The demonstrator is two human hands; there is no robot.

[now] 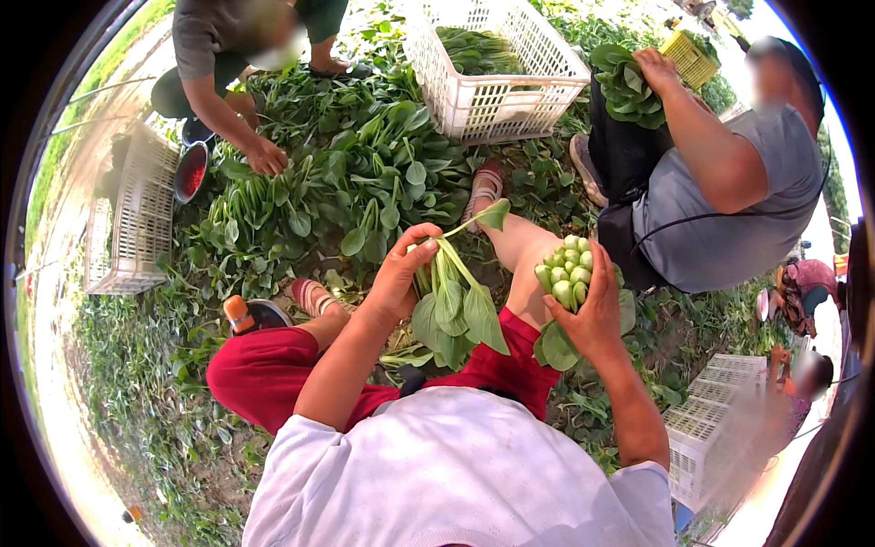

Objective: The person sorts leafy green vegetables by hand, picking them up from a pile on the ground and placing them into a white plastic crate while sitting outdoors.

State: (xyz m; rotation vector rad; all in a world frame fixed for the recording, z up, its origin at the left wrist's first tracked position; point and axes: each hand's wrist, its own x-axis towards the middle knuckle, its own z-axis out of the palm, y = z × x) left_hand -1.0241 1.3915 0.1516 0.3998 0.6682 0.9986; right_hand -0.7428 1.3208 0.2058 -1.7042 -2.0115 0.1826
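Observation:
My left hand (400,277) grips a small bunch of leafy greens, like bok choy (454,308), by the stem ends; the leaves hang down over my lap and one leaf sticks out to the upper right. In my right hand (591,301) is a tight bundle of bok choy (567,270), its pale green stem bases pointing up and its leaves spread below, near my knee. The two bunches are apart. Before me on the ground lies a broad heap of loose greens (383,171). My fingers partly hide the stems in both hands.
A white plastic crate (506,89) holding greens stands ahead. At upper left a co-worker's hand (266,157) touches the heap, near another white crate (154,212) and a bowl of red items (193,172). A co-worker at right (718,178) holds greens. An orange-capped bottle (238,313) stands by my left leg.

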